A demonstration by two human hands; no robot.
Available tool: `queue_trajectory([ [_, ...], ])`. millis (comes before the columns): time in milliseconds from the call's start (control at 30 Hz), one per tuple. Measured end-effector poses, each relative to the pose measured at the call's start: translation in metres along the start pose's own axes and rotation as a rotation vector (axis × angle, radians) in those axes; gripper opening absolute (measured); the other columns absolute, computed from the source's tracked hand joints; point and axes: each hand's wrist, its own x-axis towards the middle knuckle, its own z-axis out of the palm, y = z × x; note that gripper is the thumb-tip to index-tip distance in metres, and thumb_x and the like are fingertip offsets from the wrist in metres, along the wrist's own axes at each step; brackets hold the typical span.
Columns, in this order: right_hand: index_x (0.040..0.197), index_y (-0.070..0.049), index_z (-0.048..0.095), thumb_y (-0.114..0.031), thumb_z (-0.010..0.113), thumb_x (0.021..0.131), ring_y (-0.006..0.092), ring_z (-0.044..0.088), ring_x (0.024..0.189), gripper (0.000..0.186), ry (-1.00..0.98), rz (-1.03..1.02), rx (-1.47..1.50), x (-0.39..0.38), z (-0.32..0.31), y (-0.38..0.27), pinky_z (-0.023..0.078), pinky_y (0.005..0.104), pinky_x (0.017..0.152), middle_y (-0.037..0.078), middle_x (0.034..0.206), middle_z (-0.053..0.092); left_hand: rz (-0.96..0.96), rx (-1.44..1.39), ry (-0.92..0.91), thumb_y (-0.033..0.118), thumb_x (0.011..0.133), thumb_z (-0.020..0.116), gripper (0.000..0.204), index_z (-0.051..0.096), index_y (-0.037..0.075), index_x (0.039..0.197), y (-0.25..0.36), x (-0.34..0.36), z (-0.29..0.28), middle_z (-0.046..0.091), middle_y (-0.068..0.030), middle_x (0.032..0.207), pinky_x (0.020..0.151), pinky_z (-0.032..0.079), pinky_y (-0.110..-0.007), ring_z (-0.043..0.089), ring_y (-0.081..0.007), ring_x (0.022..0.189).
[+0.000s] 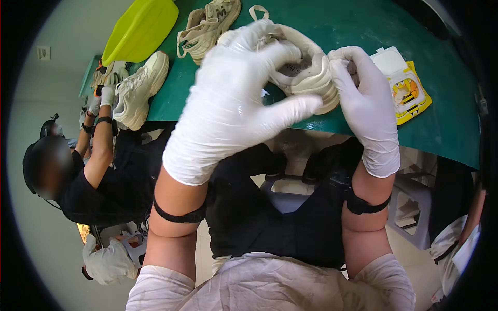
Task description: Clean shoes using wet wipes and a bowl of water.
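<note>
A pale sneaker (313, 78) with a thick sole is on the green table (436, 114), its collar opening showing between my hands. My left hand (228, 98), in a white glove, is over the sneaker's front and hides much of it. Its thumb stretches out beside the sole, apart from the bent fingers. At the sneaker's heel is my right hand (363, 93), also gloved, with thumb and fingers curled together. What those fingers pinch, if anything, is hidden.
Right of my hands lies a yellow wipes packet (412, 98) with a white lid. Other pale sneakers (207, 28) and a chunky white sneaker (140, 90) stand leftward, near a lime-green basin (140, 31). At left, a co-worker (98, 171) wearing gloves handles shoes.
</note>
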Motion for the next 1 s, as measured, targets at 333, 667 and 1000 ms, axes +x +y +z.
queue_trajectory([
  [333, 0.102, -0.002, 0.064, -0.007, 0.061, 0.098, 0.0421, 0.067, 0.084, 0.007, -0.185, -0.052, -0.150, -0.005, -0.011, -0.003, 0.052, 0.0461, 0.073, 0.020, 0.087, 0.069, -0.112, 0.254, -0.026, 0.054, 0.061, 0.096, 0.064, 0.072, 0.004, 0.095, -0.024, -0.012, 0.024, 0.049, -0.0355, 0.155, 0.111, 0.049, -0.047, 0.056, -0.0452, 0.139],
  [667, 0.103, 0.000, 0.066, -0.004, 0.064, 0.100, 0.0249, 0.071, 0.079, 0.006, -0.176, 0.050, 0.116, -0.002, 0.000, -0.012, 0.054, 0.0340, 0.073, 0.014, 0.083, 0.071, 0.068, 0.174, 0.160, 0.056, 0.074, 0.088, 0.059, 0.080, 0.006, 0.105, -0.031, -0.014, 0.041, 0.049, -0.0309, 0.156, 0.113, 0.043, -0.054, 0.056, -0.0495, 0.130],
  [1000, 0.106, 0.000, 0.062, -0.001, 0.062, 0.103, 0.0067, 0.063, 0.082, 0.003, -0.022, 0.003, 0.368, 0.002, 0.011, -0.003, 0.052, 0.0252, 0.075, 0.007, 0.089, 0.072, 0.029, -0.232, 0.213, 0.025, 0.076, 0.078, 0.033, 0.074, -0.001, 0.096, -0.042, -0.037, 0.034, 0.038, -0.0341, 0.164, 0.124, 0.028, -0.053, 0.034, -0.0529, 0.152],
])
